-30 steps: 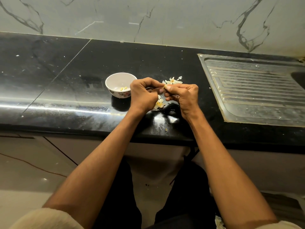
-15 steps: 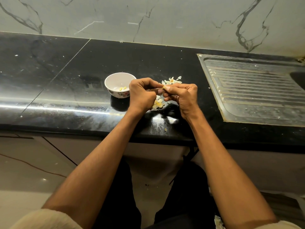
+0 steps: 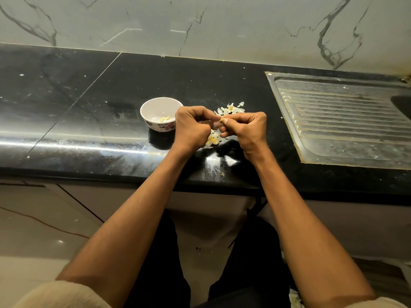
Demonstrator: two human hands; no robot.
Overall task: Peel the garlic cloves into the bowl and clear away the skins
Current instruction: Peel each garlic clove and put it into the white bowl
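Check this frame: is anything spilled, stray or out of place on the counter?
Only peeling litter. Garlic skins lie loose on the black counter behind the hands, more scraps sit beneath them, and one fleck lies near the front edge. The bowl stands upright with peeled cloves inside. Nothing looks damaged.

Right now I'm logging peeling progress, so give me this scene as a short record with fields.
surface: black counter
bowl: white bowl, left of the hands, a few peeled cloves inside
left hand: left hand, grip closed on the garlic clove
right hand: right hand, pinching the same clove
skins: loose skins behind the hands, more below them
right side: steel drainboard
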